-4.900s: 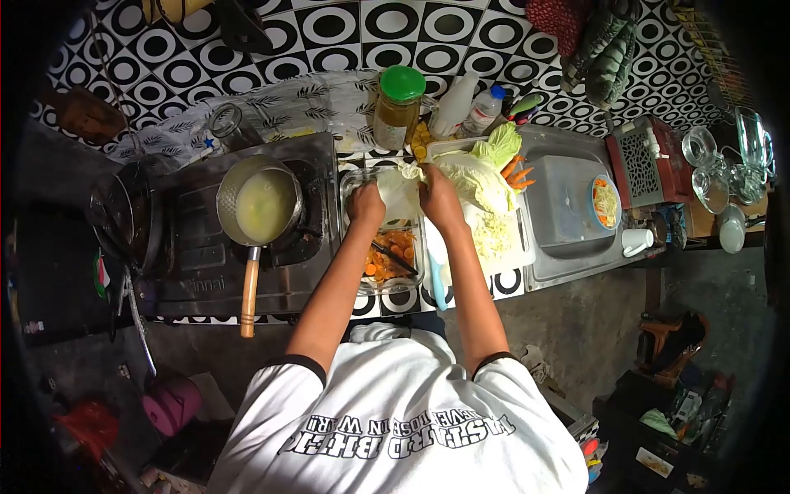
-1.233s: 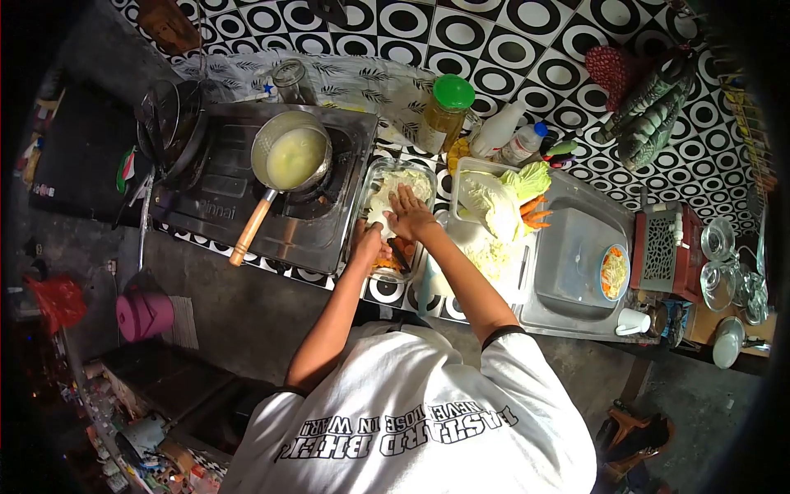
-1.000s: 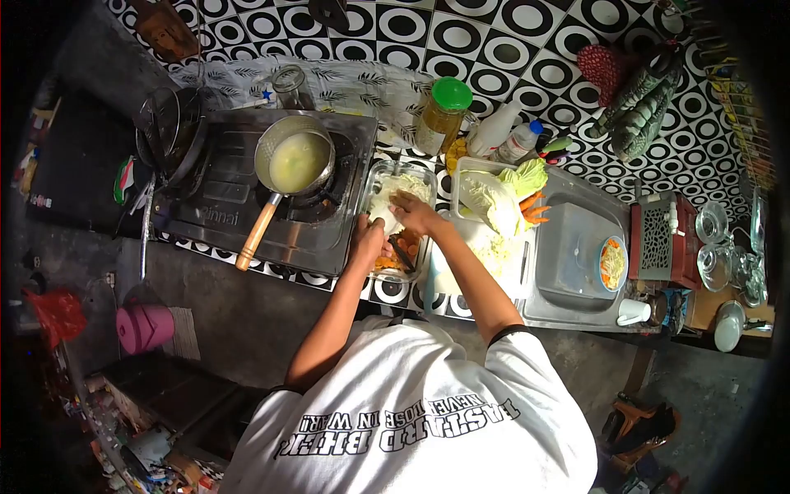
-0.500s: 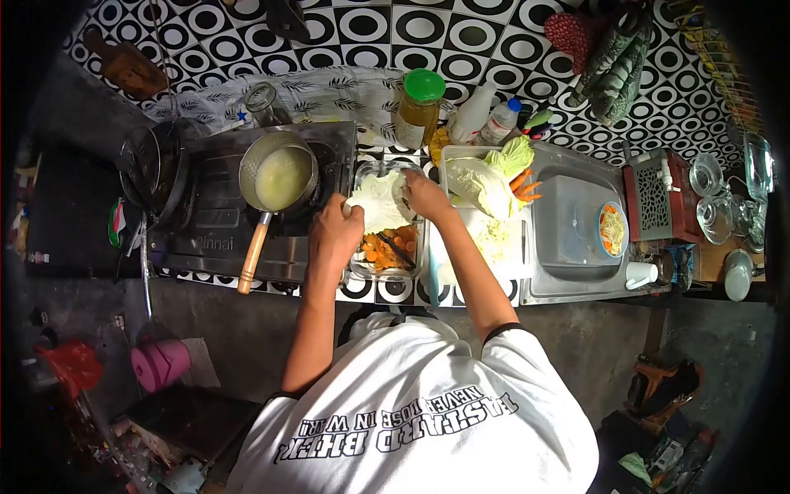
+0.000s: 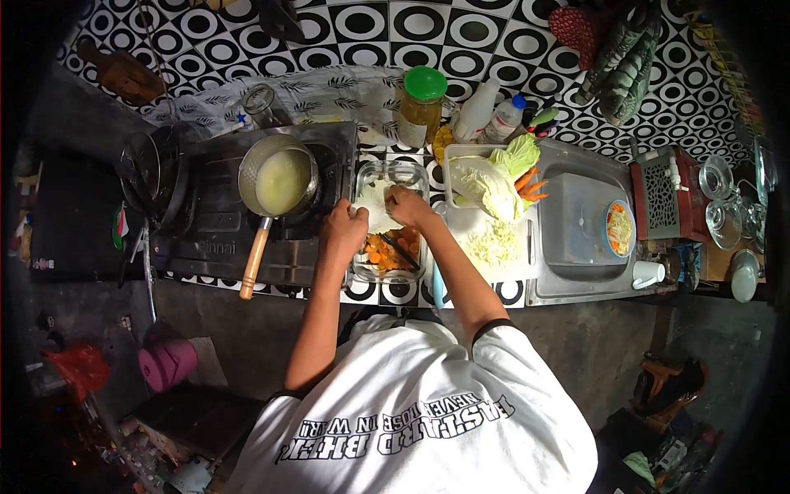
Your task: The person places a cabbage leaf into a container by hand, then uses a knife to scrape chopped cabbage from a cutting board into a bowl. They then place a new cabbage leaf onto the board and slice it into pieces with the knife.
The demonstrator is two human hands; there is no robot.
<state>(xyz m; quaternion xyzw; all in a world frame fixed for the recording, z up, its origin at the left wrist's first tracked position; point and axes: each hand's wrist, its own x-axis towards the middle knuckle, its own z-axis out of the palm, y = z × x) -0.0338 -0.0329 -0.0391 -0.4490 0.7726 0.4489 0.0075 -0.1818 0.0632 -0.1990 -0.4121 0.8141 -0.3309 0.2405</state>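
Note:
My left hand (image 5: 344, 229) is closed on the near-left edge of a pale, sheet-like piece (image 5: 374, 204) above a glass container (image 5: 417, 183). On its right side my right hand (image 5: 406, 206) pinches the same piece. Its material is hard to make out. In the near part of the glass container lie orange sliced pieces (image 5: 380, 252), with a dark utensil (image 5: 401, 249) across them. A white board (image 5: 517, 267) to the right bears shredded pale cabbage (image 5: 492, 245).
On the stove at left sits a pot (image 5: 284, 183) with pale liquid, its wooden handle (image 5: 255, 259) pointing toward me. A tray with cabbage (image 5: 496, 183) and carrots (image 5: 531, 188) is behind the board. A green-lidded jar (image 5: 420, 107) and bottles (image 5: 504, 120) stand behind. The sink (image 5: 568, 284) holds a grey tub (image 5: 572, 218).
My right hand has moved left and slightly down, closer to my left hand. The pale piece is now narrower and more bunched, and more of the glass container's far end shows.

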